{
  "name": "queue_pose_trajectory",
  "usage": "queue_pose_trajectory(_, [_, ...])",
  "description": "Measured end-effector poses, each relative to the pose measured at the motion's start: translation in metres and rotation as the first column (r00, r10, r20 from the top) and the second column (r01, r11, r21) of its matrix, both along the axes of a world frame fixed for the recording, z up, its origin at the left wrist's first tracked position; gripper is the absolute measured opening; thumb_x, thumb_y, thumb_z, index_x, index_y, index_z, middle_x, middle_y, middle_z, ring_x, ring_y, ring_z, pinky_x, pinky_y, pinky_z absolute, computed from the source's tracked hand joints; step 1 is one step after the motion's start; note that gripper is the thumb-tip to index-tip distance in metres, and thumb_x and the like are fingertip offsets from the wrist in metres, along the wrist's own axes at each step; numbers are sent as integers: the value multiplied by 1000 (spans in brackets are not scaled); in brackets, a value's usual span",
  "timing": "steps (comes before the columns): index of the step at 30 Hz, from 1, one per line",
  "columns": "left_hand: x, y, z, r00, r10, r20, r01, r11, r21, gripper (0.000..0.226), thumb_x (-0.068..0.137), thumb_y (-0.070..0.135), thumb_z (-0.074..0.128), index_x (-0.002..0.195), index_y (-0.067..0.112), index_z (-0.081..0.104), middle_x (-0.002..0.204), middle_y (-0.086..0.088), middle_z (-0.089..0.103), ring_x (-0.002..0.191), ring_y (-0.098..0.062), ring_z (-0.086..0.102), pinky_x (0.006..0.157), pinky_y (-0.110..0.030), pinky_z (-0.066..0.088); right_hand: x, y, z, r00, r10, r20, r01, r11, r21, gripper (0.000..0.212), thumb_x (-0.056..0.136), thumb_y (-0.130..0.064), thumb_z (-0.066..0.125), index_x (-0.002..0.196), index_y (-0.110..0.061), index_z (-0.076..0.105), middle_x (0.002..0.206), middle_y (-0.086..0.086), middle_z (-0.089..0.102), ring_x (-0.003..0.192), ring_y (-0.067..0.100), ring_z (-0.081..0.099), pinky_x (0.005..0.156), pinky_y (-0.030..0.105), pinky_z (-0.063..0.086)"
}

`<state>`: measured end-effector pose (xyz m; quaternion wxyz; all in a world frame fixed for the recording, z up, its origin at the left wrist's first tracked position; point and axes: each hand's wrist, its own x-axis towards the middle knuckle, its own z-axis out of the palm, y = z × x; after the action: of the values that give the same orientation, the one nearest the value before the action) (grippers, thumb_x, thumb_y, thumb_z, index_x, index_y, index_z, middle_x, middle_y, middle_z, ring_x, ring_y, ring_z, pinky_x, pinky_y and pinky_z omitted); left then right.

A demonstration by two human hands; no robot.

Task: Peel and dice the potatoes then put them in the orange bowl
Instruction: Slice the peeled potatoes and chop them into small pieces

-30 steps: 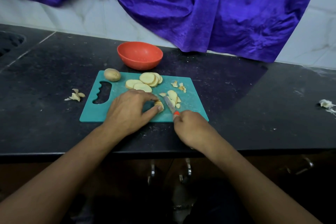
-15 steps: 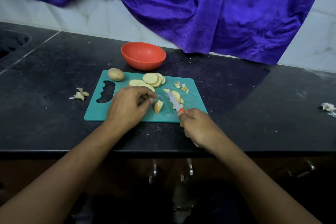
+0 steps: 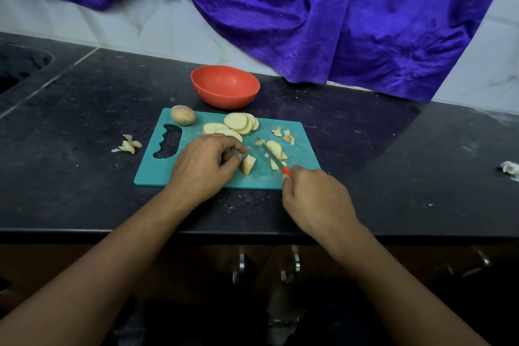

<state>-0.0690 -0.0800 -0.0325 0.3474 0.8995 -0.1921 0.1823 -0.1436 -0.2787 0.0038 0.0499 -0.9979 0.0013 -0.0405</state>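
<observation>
The right hand [image 3: 314, 199] is gripping the knife [image 3: 273, 158], blade pointing at 11 o'clock over the board [image 3: 151, 174], the left hand [image 3: 202, 166] is curling beside a chunk [image 3: 248, 164] at its 3 o'clock (contact unclear), and slices [image 3: 238, 123] and a whole potato [image 3: 183, 114] are lying beyond, with the bowl [image 3: 224, 86] sitting empty at 12 o'clock.

a purple cloth [image 3: 337, 22] drapes over the white tiled wall [image 3: 126, 22] behind the black counter [image 3: 84, 191], metal handles [image 3: 241, 264] below it.

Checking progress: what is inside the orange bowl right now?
No potato shows inside the orange bowl; its visible inner surface is bare. Its near inner wall is hidden behind the rim.
</observation>
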Motion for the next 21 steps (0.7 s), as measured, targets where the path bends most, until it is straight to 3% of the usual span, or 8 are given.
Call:
queue_pose_trajectory(4, [0, -1, -2, 999, -29, 17, 28, 999, 36, 20, 95, 45, 65, 110, 33, 72, 72, 15, 59, 74, 0, 52, 60, -30, 38, -2, -1, 1, 999, 4, -43, -5, 1000, -21, 33, 109, -46, 33, 110, -24, 57, 82, -7, 54, 73, 11, 55, 63, 34, 46])
queue_pose_trajectory(10, [0, -2, -3, 999, -40, 10, 39, 995, 88, 30, 95, 55, 59, 114, 35, 70, 83, 18, 60, 83, -4, 53, 67, -34, 46, 2, -3, 12, 988, -14, -155, 8, 999, -37, 37, 109, -47, 31, 113, -22, 59, 91, -3, 57, 83, 15, 59, 70, 37, 50])
queue_pose_trajectory(16, [4, -6, -4, 1000, -8, -16, 9, 999, 46, 27, 94, 54, 62, 110, 35, 71, 84, 19, 61, 84, -5, 56, 67, -33, 45, -2, 3, -2, 994, -18, -108, 12, 999, -50, 36, 109, -42, 31, 112, -21, 60, 89, -1, 59, 81, 18, 61, 71, 39, 51])
queue_pose_trajectory(21, [18, -20, 10, 993, 40, -108, -36, 999, 39, 14, 89, 40, 73, 102, 34, 71, 83, 17, 67, 80, -5, 59, 70, -34, 49, -2, 3, -2, 993, -14, -117, 9, 999, -45, 34, 109, -41, 32, 113, -21, 59, 92, 0, 62, 83, 19, 63, 73, 40, 53])
